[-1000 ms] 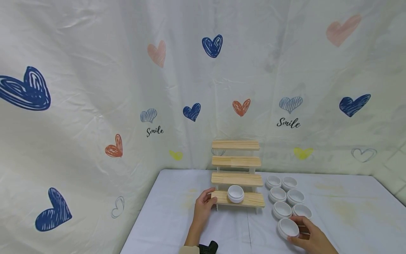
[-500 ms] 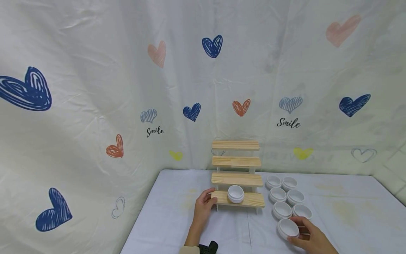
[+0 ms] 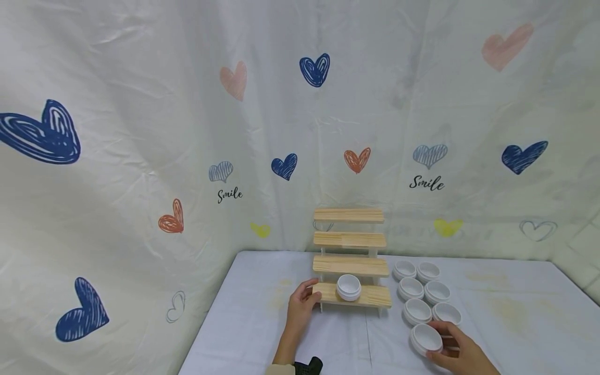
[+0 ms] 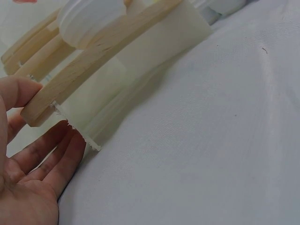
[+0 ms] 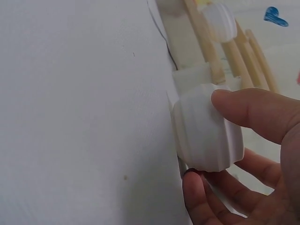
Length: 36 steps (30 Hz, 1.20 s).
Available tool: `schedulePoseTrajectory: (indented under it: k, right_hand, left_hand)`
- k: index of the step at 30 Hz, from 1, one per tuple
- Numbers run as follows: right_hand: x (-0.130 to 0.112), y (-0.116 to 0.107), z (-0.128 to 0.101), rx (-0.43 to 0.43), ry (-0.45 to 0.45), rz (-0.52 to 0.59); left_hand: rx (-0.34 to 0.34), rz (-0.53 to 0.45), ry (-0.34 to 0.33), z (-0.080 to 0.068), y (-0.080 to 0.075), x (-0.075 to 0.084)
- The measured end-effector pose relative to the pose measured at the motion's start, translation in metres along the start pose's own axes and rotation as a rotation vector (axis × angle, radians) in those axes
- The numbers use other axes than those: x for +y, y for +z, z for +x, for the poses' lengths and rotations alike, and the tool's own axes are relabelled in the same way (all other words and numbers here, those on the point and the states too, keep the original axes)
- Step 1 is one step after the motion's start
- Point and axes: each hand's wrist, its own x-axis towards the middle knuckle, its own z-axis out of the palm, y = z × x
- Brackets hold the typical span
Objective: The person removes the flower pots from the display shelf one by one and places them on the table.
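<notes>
My left hand (image 3: 302,306) grips the left end of the lowest board of a four-step wooden display stand (image 3: 350,266). In the left wrist view, the thumb and a finger pinch the board's end (image 4: 40,105), while other fingers lie by its clear side support (image 4: 77,129). One small white ribbed bowl (image 3: 349,287) sits upright on that lowest board. At the right, my right hand (image 3: 461,348) holds another white bowl (image 3: 425,338) by its side. Thumb and fingers lie around this bowl (image 5: 204,129) in the right wrist view, low over the cloth.
Several matching white bowls (image 3: 417,311) stand in two rows just beyond the held one, right of the stand. A white cloth (image 3: 347,341) covers the table. Behind it hangs a pale curtain (image 3: 281,125) printed with hearts.
</notes>
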Motion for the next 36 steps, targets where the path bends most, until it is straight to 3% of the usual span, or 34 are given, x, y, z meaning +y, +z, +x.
schedulePoseTrajectory:
  k: [10,16,22,28,32,36]
  right_hand:
    - [-0.015,-0.013,-0.009,0.059,-0.001,-0.089]
    - [-0.036,-0.014,-0.010,0.200,-0.169,-0.119]
    - [-0.066,-0.003,0.000,0.242,-0.301,-0.057]
    - [-0.098,0.013,0.017,0.230,-0.374,0.039]
    - [-0.112,0.023,0.029,0.207,-0.395,0.107]
    - [-0.121,0.035,0.044,0.191,-0.354,0.158]
  left_hand:
    - [-0.005,0.009,0.019,0.001,-0.001,-0.002]
    - [-0.004,0.021,0.034,0.001,-0.001,-0.002]
    - [0.006,0.024,0.001,-0.001,0.000,-0.002]
    - [-0.007,0.008,0.027,-0.002,0.000,-0.003]
    - [-0.014,-0.013,0.026,0.000,0.000,-0.005]
    - [-0.013,-0.020,0.008,0.002,-0.001,-0.005]
